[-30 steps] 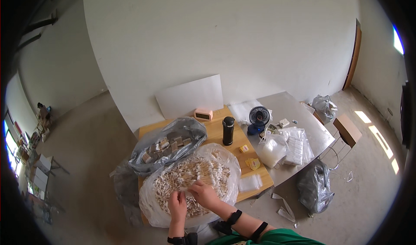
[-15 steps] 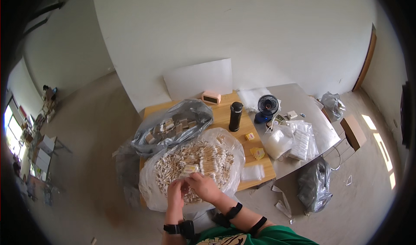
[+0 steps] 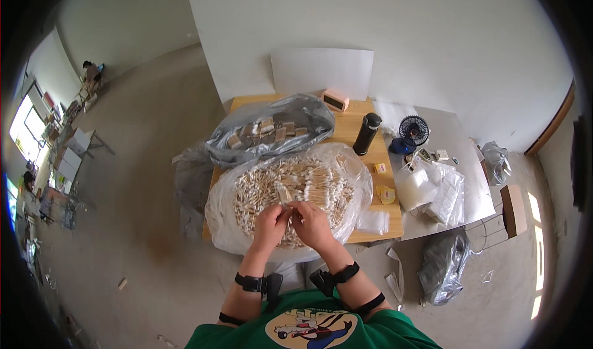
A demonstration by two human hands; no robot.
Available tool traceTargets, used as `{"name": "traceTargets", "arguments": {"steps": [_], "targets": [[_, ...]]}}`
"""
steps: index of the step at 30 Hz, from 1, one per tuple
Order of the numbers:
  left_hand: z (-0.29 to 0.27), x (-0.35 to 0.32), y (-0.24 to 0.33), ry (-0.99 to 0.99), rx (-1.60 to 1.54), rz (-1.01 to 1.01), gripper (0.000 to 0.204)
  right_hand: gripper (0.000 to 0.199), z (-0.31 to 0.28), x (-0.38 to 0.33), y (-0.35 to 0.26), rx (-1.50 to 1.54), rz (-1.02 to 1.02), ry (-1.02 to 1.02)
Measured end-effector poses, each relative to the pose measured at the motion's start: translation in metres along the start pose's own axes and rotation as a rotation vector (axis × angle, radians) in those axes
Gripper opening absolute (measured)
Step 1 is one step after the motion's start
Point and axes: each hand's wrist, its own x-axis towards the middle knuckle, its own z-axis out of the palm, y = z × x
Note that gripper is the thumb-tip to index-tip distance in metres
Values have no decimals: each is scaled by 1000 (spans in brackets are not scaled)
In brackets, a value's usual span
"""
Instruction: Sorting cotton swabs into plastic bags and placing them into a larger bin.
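Observation:
Both hands are above a large heap of loose cotton swabs, which fills an open clear plastic bag. Between my fingertips is a small clear packet of cotton swabs, tilted upward. My left hand is closed at its lower left side. From the right, my right hand pinches its lower end, thumb and fingers drawn together. The fingers partly hide that end. Just beyond the heap, a grey plastic bag lies open with several small packets of swabs inside.
On the wooden table stand a pink clock and a black flask. Small yellow cards and flat clear bags lie at the right. A metal table adjoins, bearing a fan and wrapped packs.
My view has shifted, so the table appears higher and further right. The packet has turned from lying nearly flat to pointing upward, and my right hand has moved from above it to its side.

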Motion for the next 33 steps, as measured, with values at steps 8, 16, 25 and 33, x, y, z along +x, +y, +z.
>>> {"name": "traceTargets", "arguments": {"steps": [8,16,25,33], "targets": [[-6,-3,1,-45,-5,-18,17,20,-4,-3,12,36,144,79],[-10,3,6,-83,54,66,13,16,-2,5,4,-96,82,-24],[-14,6,-10,219,-217,-75,26,10,4,-3,27,648,681,159],[-13,17,-20,111,-814,-388,18,25,7,-7,46,700,574,136]]}}
